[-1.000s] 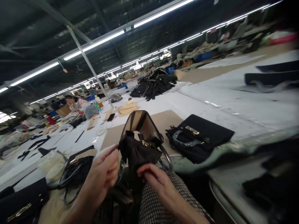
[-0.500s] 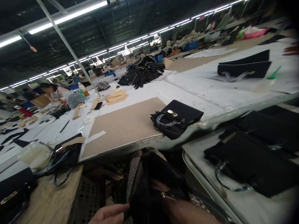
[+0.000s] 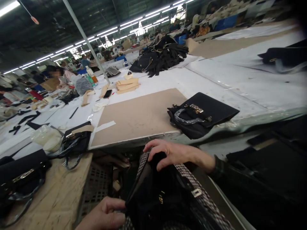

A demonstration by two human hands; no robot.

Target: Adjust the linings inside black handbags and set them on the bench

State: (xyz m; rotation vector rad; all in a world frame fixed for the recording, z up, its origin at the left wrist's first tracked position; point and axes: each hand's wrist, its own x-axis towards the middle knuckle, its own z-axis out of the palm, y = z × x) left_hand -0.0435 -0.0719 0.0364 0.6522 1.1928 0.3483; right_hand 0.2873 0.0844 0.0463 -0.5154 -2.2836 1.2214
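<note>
A black bag (image 3: 153, 195) lies open-mouthed at the bottom centre, over black-and-white checked cloth, with gold-coloured metal parts inside. My left hand (image 3: 105, 212) pinches the bag's left edge between thumb and fingers. Over the far edge of the opening, my right hand (image 3: 168, 153) is curled with its fingers on the rim; its thumb points into the bag. Beyond, on the table edge, sits a finished-looking black handbag (image 3: 211, 110) with a gold clasp and a plastic-wrapped handle.
A brown board (image 3: 141, 116) lies on the white-covered table. Black handbags (image 3: 26, 172) stand at the left, on and near a wooden surface (image 3: 59, 191). Farther back are a black pile (image 3: 160, 57), a phone (image 3: 107, 94) and a metal pole (image 3: 86, 41). People work beyond.
My right hand has come up out of the bag's inside to its far rim. My left hand still holds the left edge. The view has shifted, with table items appearing farther right.
</note>
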